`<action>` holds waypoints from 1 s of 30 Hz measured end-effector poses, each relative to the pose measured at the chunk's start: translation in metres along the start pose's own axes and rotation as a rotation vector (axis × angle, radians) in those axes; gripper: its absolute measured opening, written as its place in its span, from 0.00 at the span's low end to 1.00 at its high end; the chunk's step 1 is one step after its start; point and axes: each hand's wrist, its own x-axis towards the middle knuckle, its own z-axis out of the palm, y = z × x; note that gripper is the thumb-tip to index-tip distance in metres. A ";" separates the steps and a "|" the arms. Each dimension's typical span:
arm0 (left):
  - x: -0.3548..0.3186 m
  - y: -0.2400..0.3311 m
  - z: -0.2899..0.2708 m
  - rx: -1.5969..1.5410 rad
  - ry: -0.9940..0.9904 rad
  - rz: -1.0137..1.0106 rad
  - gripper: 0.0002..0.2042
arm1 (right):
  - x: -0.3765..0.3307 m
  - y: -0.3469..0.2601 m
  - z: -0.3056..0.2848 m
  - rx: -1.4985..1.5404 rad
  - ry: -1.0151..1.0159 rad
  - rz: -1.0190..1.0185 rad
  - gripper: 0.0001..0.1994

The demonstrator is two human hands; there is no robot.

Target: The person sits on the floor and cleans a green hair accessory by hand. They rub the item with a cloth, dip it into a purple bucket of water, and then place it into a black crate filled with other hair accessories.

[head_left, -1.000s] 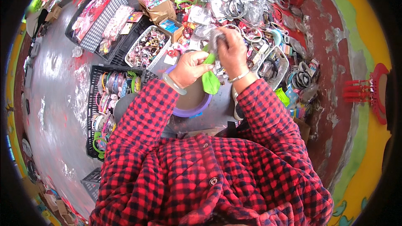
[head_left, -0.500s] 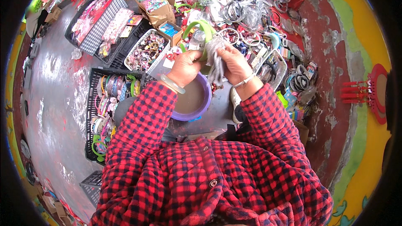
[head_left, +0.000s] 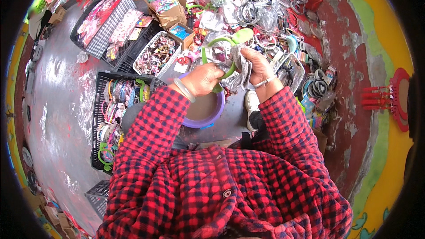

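Note:
My left hand (head_left: 202,79) is closed around a bright green headband (head_left: 242,36), which carries a broad, flat ear-shaped piece at its top. In my right hand (head_left: 259,66) is a grey cloth (head_left: 243,71), bunched and pressed against the right side of the headband's curve. Both hands are raised above a purple basin (head_left: 220,108) with murky, brownish water in it. My left forearm and hand hide part of the basin's rim.
To the left stands a black crate (head_left: 95,124) full of headbands. A white basket (head_left: 135,64) of hair ties is beyond the basin. Bagged accessories (head_left: 248,13) heap up at the back, and a second white basket (head_left: 301,77) lies right of my hands.
The green headband has turned, so its ear-shaped piece now points up and right. My left hand has shifted slightly right and nearer; my right hand with the cloth has shifted right.

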 end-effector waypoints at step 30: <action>0.001 0.025 -0.043 -1.742 0.655 -0.454 0.11 | 0.002 0.033 0.022 -1.715 -0.378 -0.829 0.27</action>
